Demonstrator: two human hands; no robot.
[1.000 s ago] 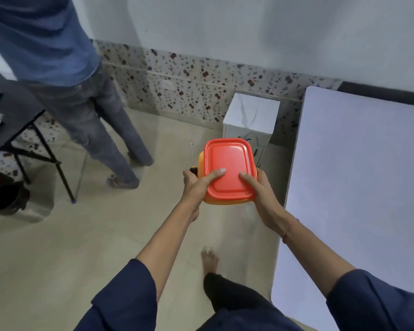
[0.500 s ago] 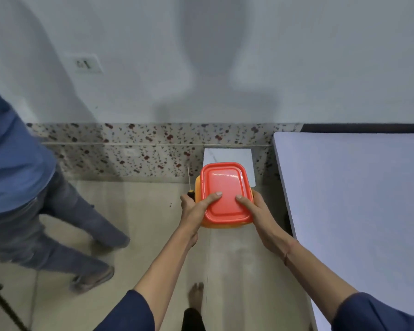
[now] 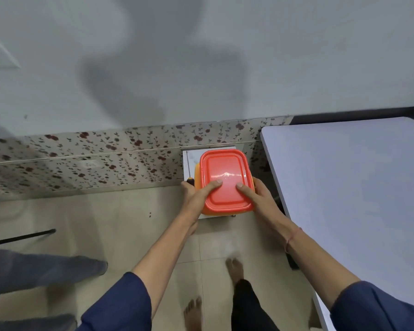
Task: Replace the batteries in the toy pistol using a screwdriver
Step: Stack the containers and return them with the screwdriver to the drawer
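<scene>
in the head view, you hold an orange box (image 3: 225,212) with a red lid (image 3: 225,180) out in front of you at about waist height, over the floor (image 3: 105,223). your left hand (image 3: 195,199) grips its left side and your right hand (image 3: 261,199) its right side; on each, the thumb presses flat on the lid and the fingers are clamped around the wall of the box. the lid is shut, so what lies inside is hidden. the screwdriver (image 3: 188,173) is pinned upright between your left hand and the box, its thin shaft pointing away from you. just below the box stands a small white stand (image 3: 189,156) against the flowered wall strip (image 3: 105,158). the pale tabletop (image 3: 344,187) lies just to your right. another person's legs (image 3: 46,271) show at the left edge, and your bare feet (image 3: 234,268) are on the floor.
</scene>
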